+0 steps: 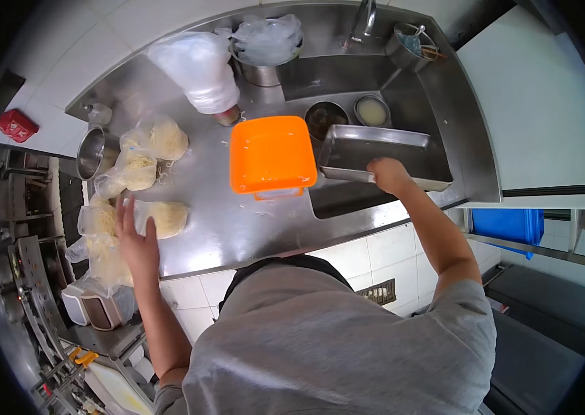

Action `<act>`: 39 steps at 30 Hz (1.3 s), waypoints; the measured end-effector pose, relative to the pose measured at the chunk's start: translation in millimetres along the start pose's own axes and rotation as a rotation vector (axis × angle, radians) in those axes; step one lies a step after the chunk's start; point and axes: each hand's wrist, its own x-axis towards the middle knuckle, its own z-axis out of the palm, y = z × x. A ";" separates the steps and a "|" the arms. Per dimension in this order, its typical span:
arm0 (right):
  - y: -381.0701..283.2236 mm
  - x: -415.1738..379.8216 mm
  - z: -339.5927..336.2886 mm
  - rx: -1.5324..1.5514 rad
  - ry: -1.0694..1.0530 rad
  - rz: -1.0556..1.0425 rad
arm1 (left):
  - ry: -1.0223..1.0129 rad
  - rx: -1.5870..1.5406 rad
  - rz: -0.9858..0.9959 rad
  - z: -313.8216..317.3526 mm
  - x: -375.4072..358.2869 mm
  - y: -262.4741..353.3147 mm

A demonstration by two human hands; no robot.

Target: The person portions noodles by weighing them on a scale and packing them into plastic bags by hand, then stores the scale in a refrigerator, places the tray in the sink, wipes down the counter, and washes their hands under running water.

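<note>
My right hand (391,176) grips the near rim of a rectangular metal tray (382,149), which is held over the sink (337,200). On the left, my left hand (137,238) has its fingers apart, right beside a clear bag of noodles (169,219) on the steel counter. More bagged noodles (137,171) lie farther back, and others (99,221) are to the left of that hand. An orange plastic container (273,153) stands on the counter between my hands, close to the tray's left end.
Behind the orange container are a stack of plastic bags (199,72) and a metal pot (265,74) with bags on top. Two bowls, one dark (325,119) and one with cloudy liquid (373,111), sit in the sink. A faucet (361,24) rises behind. A steel bowl (93,153) stands far left.
</note>
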 end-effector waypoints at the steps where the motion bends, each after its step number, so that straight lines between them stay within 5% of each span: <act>1: 0.7 -0.8 -3.3 0.017 0.008 0.006 | -0.022 -0.033 0.044 7.4 1.6 11.4; 8: -4.8 -21.8 -56.8 0.240 -0.152 0.038 | -0.288 -0.266 0.012 38.9 15.6 56.6; 16: 1.2 -0.4 59.6 -0.058 -0.226 0.010 | -0.656 -0.353 0.001 110.5 1.4 41.0; 21: -2.0 -14.4 98.7 0.041 -0.313 0.260 | -0.707 -0.529 -0.060 135.6 -20.4 23.8; 24: -5.3 1.9 106.8 0.546 0.144 0.167 | -0.713 -0.653 -0.099 154.9 -30.3 11.0; 27: -50.8 34.3 59.5 1.296 0.024 0.522 | -0.696 -0.866 -0.132 182.5 -18.6 17.3; 31: -84.4 80.1 60.2 1.551 0.040 0.587 | -0.705 -1.158 -0.520 231.2 -7.8 42.0; 32: -95.4 87.0 55.4 1.549 0.053 0.660 | -0.651 -1.139 -0.421 240.8 -4.3 57.4; 37: -64.7 97.6 96.5 2.306 0.125 0.044 | -0.511 -1.023 -0.062 282.8 -7.0 130.6; 39: -53.8 85.2 35.7 2.312 0.100 0.215 | -0.426 -0.970 0.027 293.6 11.9 159.2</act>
